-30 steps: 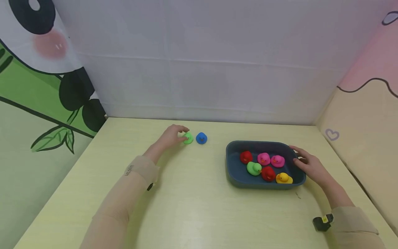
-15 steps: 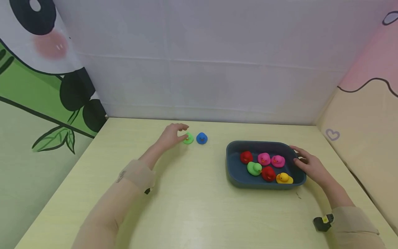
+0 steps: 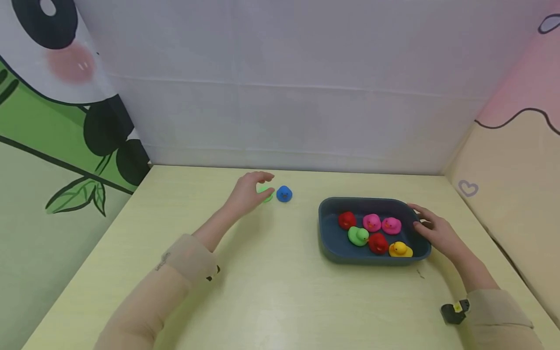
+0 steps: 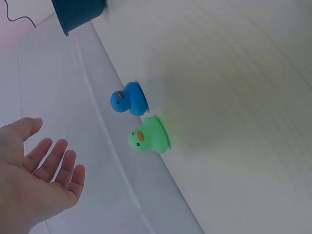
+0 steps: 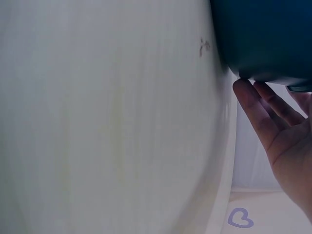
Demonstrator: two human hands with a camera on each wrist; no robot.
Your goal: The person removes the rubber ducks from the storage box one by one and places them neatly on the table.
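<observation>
My left hand (image 3: 246, 195), fingers spread and apart from the ducks, hovers by a small green toy duck (image 4: 151, 136). In the head view that hand partly covers the green duck. Right beside it on the table stands a blue toy duck (image 3: 284, 194). My right hand (image 3: 439, 236) touches the right end of a dark blue tray (image 3: 325, 250). Seen from the right wrist, its fingertips (image 5: 242, 90) rest against the tray's outer wall, with fingers fairly straight. Inside the tray lie two red ducks (image 3: 378, 243), two pink ducks (image 3: 372, 222), a green duck (image 3: 358, 236) and a yellow duck (image 3: 400, 249).
The pale wooden table (image 3: 271, 296) meets a whitish cloth wall (image 3: 297, 121) behind the ducks. Printed panels stand at both sides, the right one bearing a small heart (image 3: 468, 188). A black wrist camera (image 3: 454, 312) sits on my right sleeve.
My left hand first drew back slightly from the green duck, then shifted right and now covers more of it. Both loose ducks, the tray and my right hand stay where they were.
</observation>
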